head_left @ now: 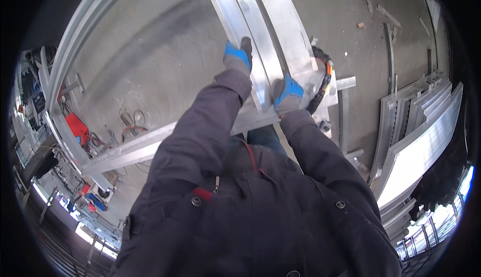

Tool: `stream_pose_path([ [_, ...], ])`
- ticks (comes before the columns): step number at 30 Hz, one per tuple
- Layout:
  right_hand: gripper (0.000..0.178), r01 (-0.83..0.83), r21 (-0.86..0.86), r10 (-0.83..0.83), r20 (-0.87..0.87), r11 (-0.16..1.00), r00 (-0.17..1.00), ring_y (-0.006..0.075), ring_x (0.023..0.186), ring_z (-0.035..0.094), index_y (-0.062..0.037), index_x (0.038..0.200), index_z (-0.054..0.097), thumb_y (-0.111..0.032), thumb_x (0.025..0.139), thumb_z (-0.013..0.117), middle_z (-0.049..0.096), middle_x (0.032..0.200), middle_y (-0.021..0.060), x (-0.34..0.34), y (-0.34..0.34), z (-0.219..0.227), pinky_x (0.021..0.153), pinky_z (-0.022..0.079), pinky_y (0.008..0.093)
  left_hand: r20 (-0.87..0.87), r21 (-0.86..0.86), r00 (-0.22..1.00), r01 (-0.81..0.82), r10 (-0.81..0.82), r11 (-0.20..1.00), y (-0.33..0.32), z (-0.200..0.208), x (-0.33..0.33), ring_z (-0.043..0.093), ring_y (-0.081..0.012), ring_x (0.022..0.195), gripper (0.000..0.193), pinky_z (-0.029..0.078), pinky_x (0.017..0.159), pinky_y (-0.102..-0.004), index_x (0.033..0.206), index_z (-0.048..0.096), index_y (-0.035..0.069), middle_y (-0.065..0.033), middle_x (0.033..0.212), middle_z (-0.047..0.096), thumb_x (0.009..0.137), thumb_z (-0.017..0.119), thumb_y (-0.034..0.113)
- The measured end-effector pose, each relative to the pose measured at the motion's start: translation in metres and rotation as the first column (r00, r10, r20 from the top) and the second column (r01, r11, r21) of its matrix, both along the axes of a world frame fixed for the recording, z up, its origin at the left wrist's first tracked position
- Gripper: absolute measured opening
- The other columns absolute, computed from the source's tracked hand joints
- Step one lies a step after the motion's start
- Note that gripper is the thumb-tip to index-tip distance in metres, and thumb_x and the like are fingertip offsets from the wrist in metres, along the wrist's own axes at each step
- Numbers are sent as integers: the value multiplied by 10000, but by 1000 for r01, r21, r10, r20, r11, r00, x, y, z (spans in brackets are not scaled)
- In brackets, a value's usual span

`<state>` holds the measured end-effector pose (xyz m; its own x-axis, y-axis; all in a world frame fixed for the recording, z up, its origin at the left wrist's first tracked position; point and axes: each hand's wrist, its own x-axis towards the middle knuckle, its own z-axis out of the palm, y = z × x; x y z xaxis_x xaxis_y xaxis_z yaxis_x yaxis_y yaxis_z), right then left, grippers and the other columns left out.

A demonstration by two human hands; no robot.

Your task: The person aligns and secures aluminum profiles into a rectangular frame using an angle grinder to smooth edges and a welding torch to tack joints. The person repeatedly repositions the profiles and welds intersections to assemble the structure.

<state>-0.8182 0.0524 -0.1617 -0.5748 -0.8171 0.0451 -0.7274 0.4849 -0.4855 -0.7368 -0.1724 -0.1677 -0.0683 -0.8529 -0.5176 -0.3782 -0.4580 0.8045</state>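
Observation:
A long, shiny aluminium profile runs away from me toward the top of the view. My left hand, in a blue and grey glove, is closed round its left edge. Closer to my body, my right hand wears a matching glove and grips the profile's right side near its near end; its fingertips are partly hidden. Right of the profile lies a wider flat metal piece. Beneath the near end passes a metal beam, crossing in front of my waist. Beside my right hand sits a black bundle with orange and yellow parts.
A curved-looking metal frame rail rises at the left. Stacked metal panels stand at the right. Red equipment and cables lie on the floor at the left. Scraps and loose bars are scattered at the upper right.

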Motion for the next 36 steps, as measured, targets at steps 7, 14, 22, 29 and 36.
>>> stream_pose_path([
  [7,493,6,65,-7,22,998,1000,449,1054,753,51,1440,667,-189,1009,676,772,1116,237,-1,-5,3,952,577,544,57,128,997,-57,50,990,-1,10,-10,731,-368,1039,789,585,936,-491,1594,537,-68,-252,1192,764,1055,808,440],
  [14,474,18,165,-30,70,986,997,453,1073,754,46,1407,680,-194,998,702,772,1119,244,1,-7,1,971,582,536,241,203,970,-59,9,977,-1,11,-13,773,-442,1189,826,587,1046,-514,1618,533,-52,-296,1326,771,1057,786,498],
  [22,569,-10,256,-24,130,967,991,475,1101,744,53,1459,636,-144,933,730,764,1182,268,-1,-7,-1,994,582,573,104,74,995,-8,0,997,1,7,0,770,-315,1031,719,609,936,-454,1502,582,-81,-254,1235,782,1041,865,392],
  [29,629,3,330,-36,94,944,995,516,1136,707,59,1436,622,-153,863,769,732,1182,291,1,-6,8,996,564,567,195,5,980,-37,35,999,0,-5,-8,767,-337,1103,751,595,988,-463,1573,547,-44,-267,1305,764,1074,819,447],
  [36,555,-11,118,3,66,993,998,479,963,766,59,1353,700,-240,894,789,782,1014,242,0,-16,23,866,609,561,32,138,999,-4,-1,990,-6,-14,3,725,-361,1258,828,556,1101,-471,1662,486,-14,-280,1463,709,1079,805,480],
])
